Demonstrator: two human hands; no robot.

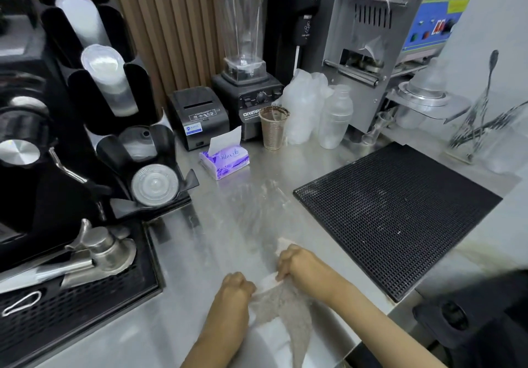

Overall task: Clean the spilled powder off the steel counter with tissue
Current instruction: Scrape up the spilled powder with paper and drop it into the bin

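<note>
At the near edge of the steel counter (177,327), a left hand (235,284) and right hand (297,262) pinch crumpled tissue (270,282) around a gathered heap of brownish powder (285,310), faint smears remaining farther back, toward the tissue pack (225,161).

Steel counter (200,253): brushed, reflective, faint whitish powder smear (257,196) across centre, just left of a black mat. Tissue (281,302): white, crumpled, stretched w/ brownish powder film on it, lying at counter's near edge, pinched at both ends. Tissue pack (225,161): purple/white soft pack, one sheet sticking up from slot, resting flat towards the back of the counter.
</note>
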